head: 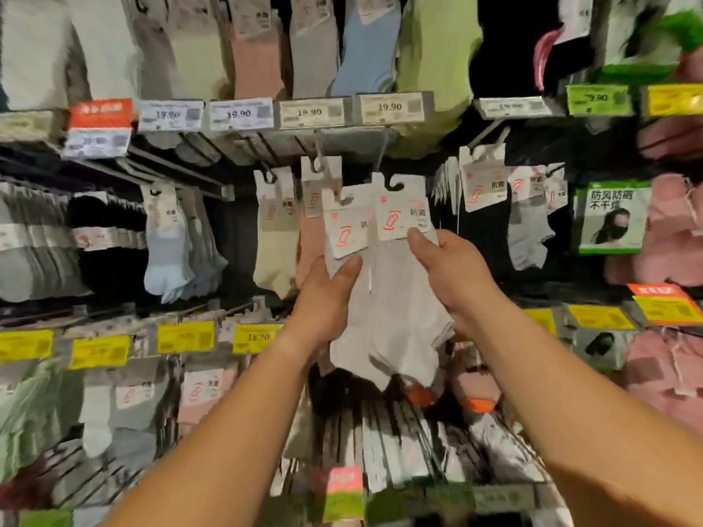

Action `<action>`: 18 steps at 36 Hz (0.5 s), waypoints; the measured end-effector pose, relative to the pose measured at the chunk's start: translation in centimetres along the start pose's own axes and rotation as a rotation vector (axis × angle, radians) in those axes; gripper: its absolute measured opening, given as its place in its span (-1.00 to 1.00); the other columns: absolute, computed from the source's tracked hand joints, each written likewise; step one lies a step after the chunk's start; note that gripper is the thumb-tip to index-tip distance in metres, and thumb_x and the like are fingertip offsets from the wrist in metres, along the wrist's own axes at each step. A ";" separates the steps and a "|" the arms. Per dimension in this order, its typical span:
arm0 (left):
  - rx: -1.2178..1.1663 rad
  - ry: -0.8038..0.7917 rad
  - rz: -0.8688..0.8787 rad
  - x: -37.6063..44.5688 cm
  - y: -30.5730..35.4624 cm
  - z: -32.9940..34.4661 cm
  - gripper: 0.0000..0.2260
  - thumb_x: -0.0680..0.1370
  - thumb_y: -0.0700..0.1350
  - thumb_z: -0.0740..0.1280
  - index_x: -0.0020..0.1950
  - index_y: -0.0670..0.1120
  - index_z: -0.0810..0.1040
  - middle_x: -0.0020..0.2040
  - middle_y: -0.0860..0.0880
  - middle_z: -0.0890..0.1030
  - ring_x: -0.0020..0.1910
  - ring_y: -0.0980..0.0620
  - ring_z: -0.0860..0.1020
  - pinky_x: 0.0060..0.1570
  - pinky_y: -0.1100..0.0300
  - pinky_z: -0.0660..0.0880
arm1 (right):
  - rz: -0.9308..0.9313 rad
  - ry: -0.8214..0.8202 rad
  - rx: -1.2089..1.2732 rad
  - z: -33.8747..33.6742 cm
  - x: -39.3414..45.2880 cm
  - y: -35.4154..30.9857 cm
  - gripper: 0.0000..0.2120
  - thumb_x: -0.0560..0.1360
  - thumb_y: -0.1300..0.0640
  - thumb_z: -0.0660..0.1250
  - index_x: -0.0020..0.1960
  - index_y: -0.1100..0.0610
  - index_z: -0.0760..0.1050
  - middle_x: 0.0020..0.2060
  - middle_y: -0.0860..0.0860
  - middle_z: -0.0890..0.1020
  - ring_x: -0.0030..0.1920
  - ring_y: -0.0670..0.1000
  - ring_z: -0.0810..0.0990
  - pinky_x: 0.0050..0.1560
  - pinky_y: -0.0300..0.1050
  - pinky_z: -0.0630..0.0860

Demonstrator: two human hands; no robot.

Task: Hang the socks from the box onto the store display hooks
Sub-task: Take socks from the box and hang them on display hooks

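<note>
Head view. Both bare forearms raised toward sock display wall. Left hand (327, 298) gripping pale grey ankle-sock pack (352, 329), thumb laid across sock front just below its white card header with red logo (347, 232), remaining fingers hidden behind fabric. Right hand (445, 271) holding second pale grey ankle-sock pack (407, 317), thumb pressed on lower edge of its white card header (403, 214), other fingers behind pack, not visible. Two packs side by side, overlapping, headers uppermost. Black plastic hanger clip (395, 184) atop right header, just below thin metal display hook (382, 157); cannot tell whether threaded on. Cream sock pack (272, 252) and pink sock pack (308, 256) hanging on neighbouring hooks just left of held packs. White price tags reading 19.90 (392, 107) in row above. Yellow price tags (256, 337) along rail below. Box not visible.
</note>
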State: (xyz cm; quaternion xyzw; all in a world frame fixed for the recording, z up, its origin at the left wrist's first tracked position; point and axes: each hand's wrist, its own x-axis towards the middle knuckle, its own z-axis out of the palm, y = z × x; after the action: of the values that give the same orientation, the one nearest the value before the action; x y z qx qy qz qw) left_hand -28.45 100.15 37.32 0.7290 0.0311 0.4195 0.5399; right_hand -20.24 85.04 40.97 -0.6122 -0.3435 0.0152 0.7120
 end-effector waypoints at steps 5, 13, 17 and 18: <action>-0.007 -0.011 -0.014 2.0 -0.4 -1.7 -0.56 0.61 0.08 0.34 0.47 0.05 0.43 0.28 0.05 0.64 0.25 0.03 0.61 0.28 -0.05 0.52 | -0.025 0.000 0.048 0.8 2.1 -1.8 -0.77 0.63 0.01 0.29 0.12 0.15 0.58 -0.10 0.05 0.73 -0.10 0.06 0.72 -0.14 -0.02 0.67; -0.062 -0.012 -0.055 2.1 -0.3 -2.3 -0.66 0.69 -0.04 0.25 0.47 -0.03 0.44 0.26 0.02 0.65 0.21 0.03 0.64 0.25 0.00 0.57 | -0.053 -0.001 0.107 2.0 4.0 -3.5 -0.74 0.62 0.05 0.30 0.18 0.21 0.55 -0.06 0.11 0.72 -0.10 0.09 0.72 -0.18 -0.04 0.65; -0.083 -0.017 -0.057 2.1 0.0 -2.4 -0.67 0.70 -0.05 0.24 0.46 -0.04 0.44 0.24 -0.01 0.66 0.18 0.01 0.65 0.17 0.05 0.61 | -0.045 -0.007 0.148 1.9 5.1 -4.4 -0.78 0.63 0.06 0.29 0.17 0.18 0.55 -0.10 0.07 0.73 -0.12 0.07 0.73 -0.17 -0.02 0.65; -0.091 -0.020 -0.059 2.1 0.1 -2.4 -0.67 0.70 -0.05 0.23 0.46 -0.04 0.44 0.23 -0.01 0.66 0.17 0.00 0.66 0.13 0.10 0.63 | -0.042 -0.005 0.148 1.9 5.3 -4.5 -0.79 0.63 0.07 0.29 0.16 0.18 0.55 -0.12 0.06 0.73 -0.15 0.05 0.73 -0.22 -0.06 0.64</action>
State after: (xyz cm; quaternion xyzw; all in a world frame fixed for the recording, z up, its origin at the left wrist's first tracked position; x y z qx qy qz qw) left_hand -28.71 103.00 38.71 0.7066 0.0284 0.3971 0.5850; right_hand -18.94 87.85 47.52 -0.5503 -0.3560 0.0272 0.7548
